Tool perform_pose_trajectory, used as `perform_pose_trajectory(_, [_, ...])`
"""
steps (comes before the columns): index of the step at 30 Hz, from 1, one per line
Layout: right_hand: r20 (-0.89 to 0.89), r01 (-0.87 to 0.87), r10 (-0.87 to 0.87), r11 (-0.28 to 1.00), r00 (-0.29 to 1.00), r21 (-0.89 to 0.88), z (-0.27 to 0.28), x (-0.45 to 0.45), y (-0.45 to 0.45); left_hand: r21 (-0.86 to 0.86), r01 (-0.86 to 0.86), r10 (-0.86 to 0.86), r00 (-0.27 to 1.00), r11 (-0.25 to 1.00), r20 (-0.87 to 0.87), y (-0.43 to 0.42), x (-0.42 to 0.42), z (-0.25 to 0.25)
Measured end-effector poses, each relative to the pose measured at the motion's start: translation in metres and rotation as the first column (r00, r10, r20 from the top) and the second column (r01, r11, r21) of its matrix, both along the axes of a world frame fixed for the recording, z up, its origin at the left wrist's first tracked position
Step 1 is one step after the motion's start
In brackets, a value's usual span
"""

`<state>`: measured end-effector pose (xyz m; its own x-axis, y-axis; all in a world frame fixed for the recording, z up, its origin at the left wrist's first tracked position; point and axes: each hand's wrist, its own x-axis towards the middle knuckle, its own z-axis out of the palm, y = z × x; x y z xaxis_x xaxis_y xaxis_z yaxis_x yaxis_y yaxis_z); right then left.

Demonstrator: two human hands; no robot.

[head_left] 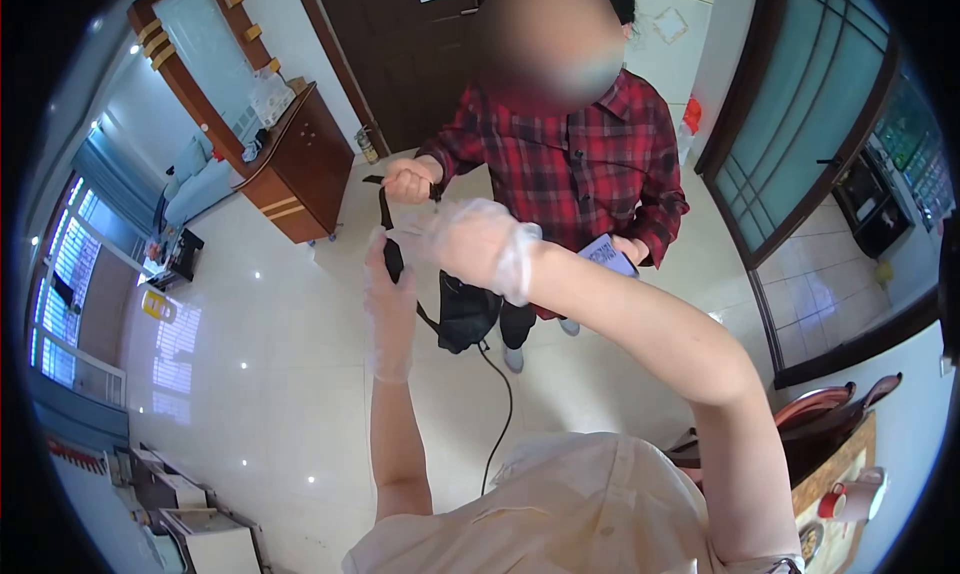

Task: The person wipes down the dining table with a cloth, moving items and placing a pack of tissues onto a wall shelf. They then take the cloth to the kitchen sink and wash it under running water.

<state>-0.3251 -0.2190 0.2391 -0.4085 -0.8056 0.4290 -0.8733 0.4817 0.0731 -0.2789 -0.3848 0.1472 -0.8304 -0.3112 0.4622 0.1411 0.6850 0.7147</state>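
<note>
My left hand [388, 299], in a clear plastic glove, is raised with its fingers round a black strap [393, 261]. Close beside it on the right is my right hand [475, 239], gloved too, its fingers curled towards the strap. Those fingers are blurred, and what they pinch is hidden. Below both hands hangs a black bag [465, 316], partly covered by my right hand. The upper end of the strap is in the fist of a person's hand [408, 182] opposite me.
The person in a red plaid shirt [520, 154] stands facing me, holding a phone [608, 256]. A black cable [508, 404] runs down from the bag towards me. A wooden cabinet [295, 164] stands left, a sliding glass door [800, 114] right. A cluttered wooden table [835, 464] is at lower right.
</note>
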Motion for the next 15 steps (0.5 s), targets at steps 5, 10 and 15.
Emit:
perform_pose_trajectory(5, [-0.049,-0.039,0.033,0.990,0.998,-0.137,-0.003,0.067,0.087,0.138,0.073,-0.083,0.994,0.988,0.067,-0.004,0.005,-0.036])
perform_pose_trajectory(10, [0.082,0.219,-0.208,0.963,0.975,-0.159,-0.031,0.133,0.178,0.541,0.242,-0.436,0.861,0.805,0.263,0.001,0.003,-0.081])
perform_pose_trajectory(15, [0.343,0.651,-0.585,0.750,0.735,-0.114,-0.094,0.216,0.261,0.878,0.038,-0.160,0.986,0.477,0.045,0.036,-0.008,-0.089])
